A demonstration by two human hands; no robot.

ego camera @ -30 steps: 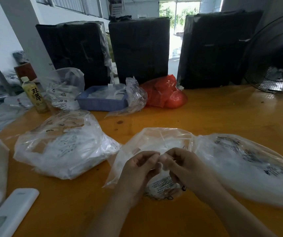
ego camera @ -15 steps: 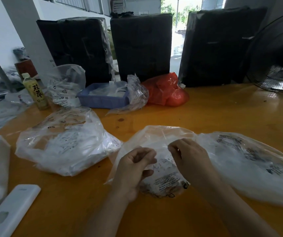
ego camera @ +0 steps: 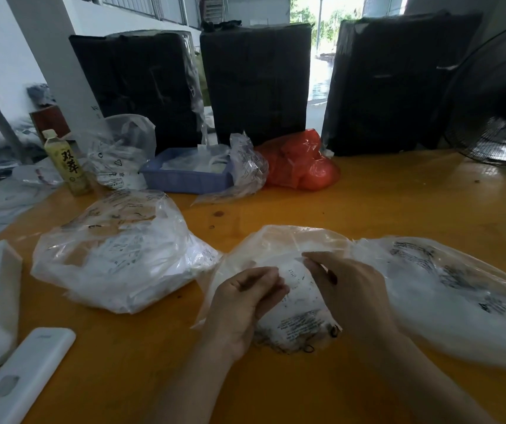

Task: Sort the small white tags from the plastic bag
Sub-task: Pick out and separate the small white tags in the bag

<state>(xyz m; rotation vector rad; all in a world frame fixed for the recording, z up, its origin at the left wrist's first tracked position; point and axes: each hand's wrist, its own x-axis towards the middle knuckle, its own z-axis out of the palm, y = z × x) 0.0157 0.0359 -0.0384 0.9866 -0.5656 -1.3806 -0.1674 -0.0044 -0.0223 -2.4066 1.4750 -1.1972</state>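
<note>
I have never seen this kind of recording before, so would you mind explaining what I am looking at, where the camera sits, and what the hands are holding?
There is no machine here: a person wears one wide-angle camera on the head, looking forward and down, so the single picture shows their own two bare hands. The left hand and the right hand both grip a clear plastic bag with printed text, which rests on the orange table. Whether tags are inside it is hard to tell.

Around it lie two more filled clear bags, one to the left and one to the right. Farther back stand a blue tray, a red bag, a drink bottle and three black-wrapped bundles. A white remote-like device lies near the front left, and a fan stands at the right.
</note>
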